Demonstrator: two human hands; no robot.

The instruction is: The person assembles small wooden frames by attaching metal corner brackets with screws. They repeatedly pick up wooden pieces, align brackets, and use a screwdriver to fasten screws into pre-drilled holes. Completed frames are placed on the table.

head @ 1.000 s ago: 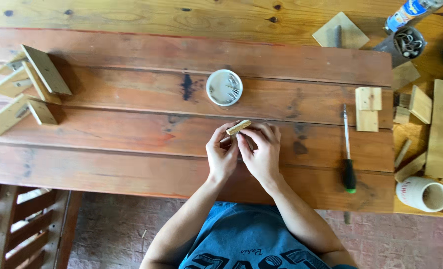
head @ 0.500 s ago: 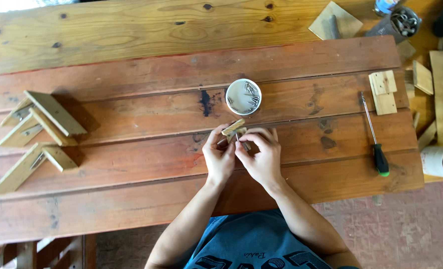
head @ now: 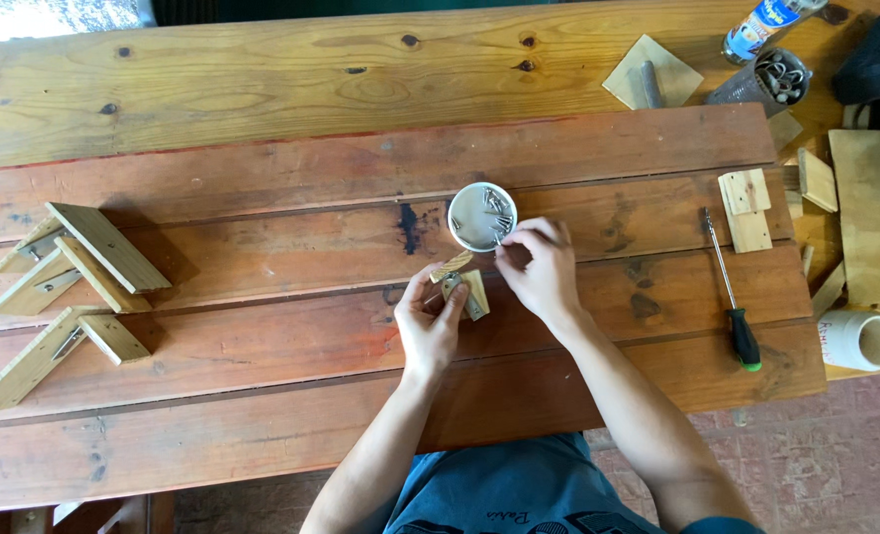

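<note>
Your left hand (head: 430,321) has its fingers closed around a small wooden piece (head: 464,282), two short blocks joined at an angle with what looks like a metal bracket between them. The piece sits just above your fingertips, raised a little over the bench (head: 262,297). Your right hand (head: 544,272) reaches to the rim of the small white cup (head: 481,216), which holds screws; the fingers there are pinched together, but whether a screw is already between them I cannot tell.

The wooden piece looks light and stiff, with rough sawn faces, so it should not slip easily. I would judge the joint as its weak place, so hold it by the flat sides of the blocks, close to the corner, as your left fingers do now. The screws are small, hard and smooth; they are best taken by the shaft between thumb and forefinger. A screwdriver (head: 729,292) lies to the right of your right fingers, well apart.
</note>
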